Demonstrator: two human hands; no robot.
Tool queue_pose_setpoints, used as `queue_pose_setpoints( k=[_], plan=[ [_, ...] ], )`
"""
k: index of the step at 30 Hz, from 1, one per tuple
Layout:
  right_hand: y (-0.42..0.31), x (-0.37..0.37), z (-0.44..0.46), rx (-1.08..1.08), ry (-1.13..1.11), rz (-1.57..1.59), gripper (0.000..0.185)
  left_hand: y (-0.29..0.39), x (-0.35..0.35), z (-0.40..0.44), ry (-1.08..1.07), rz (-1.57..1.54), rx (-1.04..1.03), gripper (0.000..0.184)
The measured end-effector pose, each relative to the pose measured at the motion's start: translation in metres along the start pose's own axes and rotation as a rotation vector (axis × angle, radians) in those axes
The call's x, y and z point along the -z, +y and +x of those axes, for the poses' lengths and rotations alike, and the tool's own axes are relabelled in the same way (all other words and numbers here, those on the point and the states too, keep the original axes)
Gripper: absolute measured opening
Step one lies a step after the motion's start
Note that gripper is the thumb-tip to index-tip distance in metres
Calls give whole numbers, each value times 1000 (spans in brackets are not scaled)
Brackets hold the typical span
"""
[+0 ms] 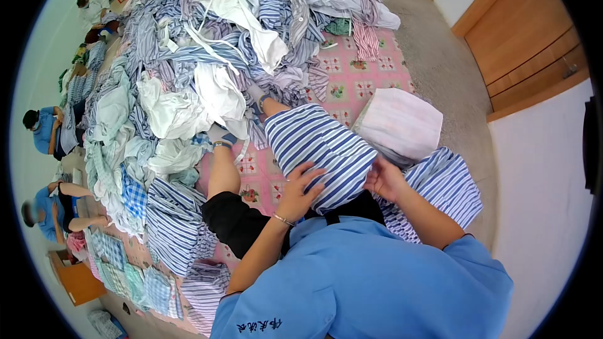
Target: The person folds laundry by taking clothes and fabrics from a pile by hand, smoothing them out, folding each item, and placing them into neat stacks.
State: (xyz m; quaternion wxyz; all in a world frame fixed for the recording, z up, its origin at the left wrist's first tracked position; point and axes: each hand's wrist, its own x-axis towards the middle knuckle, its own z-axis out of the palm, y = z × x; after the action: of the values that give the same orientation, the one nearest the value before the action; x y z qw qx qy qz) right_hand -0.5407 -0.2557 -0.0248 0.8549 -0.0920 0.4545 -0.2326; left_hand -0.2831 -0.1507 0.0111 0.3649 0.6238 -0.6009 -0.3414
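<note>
A folded blue-and-white striped cloth (317, 141) lies over my right thigh and lap; whether it is a garment or a sheet I cannot tell. My left hand (303, 191) rests on its near left part with the fingers spread, and a bracelet circles that wrist. At the right edge of the cloth, my right hand (385, 179) has its fingers bent around the border. Just beyond that hand stands a stack of folded pale cloths (402, 119). More striped fabric (446, 185) is heaped below the stack, partly behind my right forearm.
A large mound of striped and white clothes (251, 19) rises in front of my feet. Pink patterned matting (358, 81) covers the floor. Folded checked cloths (157, 289) lie at the lower left. Several people sit along the left wall. A wooden door (527, 37) stands at right.
</note>
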Motion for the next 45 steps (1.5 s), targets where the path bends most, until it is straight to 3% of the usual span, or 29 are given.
queue_pose_setpoints(
  k=[1, 2, 5, 6, 9, 10, 13, 15, 18, 21, 25, 28, 30, 31, 32, 33, 35, 37, 39, 41, 42, 43, 45],
  plan=[
    [-14, -5, -4, 15, 9, -22, 42, 2, 1, -1, 98, -89, 25, 42],
    [-21, -12, -6, 110, 26, -167, 42, 6, 4, -4, 196, 1, 162, 53],
    [-25, -49, -1, 553, 119, -847, 45, -43, -12, -4, 542, -708, 514, 68],
    [-30, -63, -6, 631, 101, -839, 51, -52, -11, -3, 539, -921, 608, 79],
    [-40, -85, -19, 706, 99, -725, 48, -62, -9, 4, 408, -1135, 675, 79],
    [-40, -82, -17, 690, 145, -717, 46, -61, -13, 9, 455, -1088, 664, 76],
    [-25, -15, 37, 653, 373, -1237, 45, -58, -12, 30, 390, -1276, 863, 74],
    [-13, 3, 50, 725, 288, -1427, 50, -50, -7, 41, 394, -1442, 837, 68],
    [-13, -19, 29, 664, 160, -1177, 46, -44, 23, 43, 377, -1624, 747, 58],
    [-13, -63, 5, 620, 157, -980, 44, -34, 96, 21, 635, -1560, 585, 54],
    [-12, -82, 17, 600, 7, -1001, 37, 8, 210, -46, 1013, -1538, 210, 49],
    [-5, -107, 28, 608, -129, -1048, 33, -30, 245, -104, 1486, -1401, 44, 39],
    [2, -125, 34, 639, -210, -1070, 29, -42, 259, -146, 1693, -1369, 26, 36],
    [6, -135, 34, 635, -219, -1097, 27, -86, 259, -180, 1759, -1329, 20, 40],
    [8, -140, 37, 666, -245, -1186, 25, -83, 260, -196, 1883, -1339, 127, 48],
    [9, -143, 40, 699, -258, -1273, 23, -119, 255, -227, 1942, -1235, 207, 55],
    [12, -156, 40, 694, -262, -1421, 19, -202, 236, -291, 2089, -1278, 569, 60],
    [14, -163, 46, 730, -303, -1523, 19, -274, 210, -345, 2075, -1154, 909, 58],
    [15, -174, 53, 688, -326, -1559, 19, -310, 191, -375, 2043, -1168, 1110, 59],
    [15, -188, 62, 697, -357, -1640, 19, -342, 182, -395, 2037, -1203, 1208, 60],
    [14, -195, 69, 701, -373, -1682, 19, -281, 198, -344, 2152, -1345, 1460, 72],
    [13, -203, 77, 715, -394, -1688, 19, -247, 194, -327, 2084, -1063, 1209, 85],
    [9, -217, 101, 745, -436, -1694, 19, -307, 187, -365, 2042, -405, 1882, 107]
  ],
)
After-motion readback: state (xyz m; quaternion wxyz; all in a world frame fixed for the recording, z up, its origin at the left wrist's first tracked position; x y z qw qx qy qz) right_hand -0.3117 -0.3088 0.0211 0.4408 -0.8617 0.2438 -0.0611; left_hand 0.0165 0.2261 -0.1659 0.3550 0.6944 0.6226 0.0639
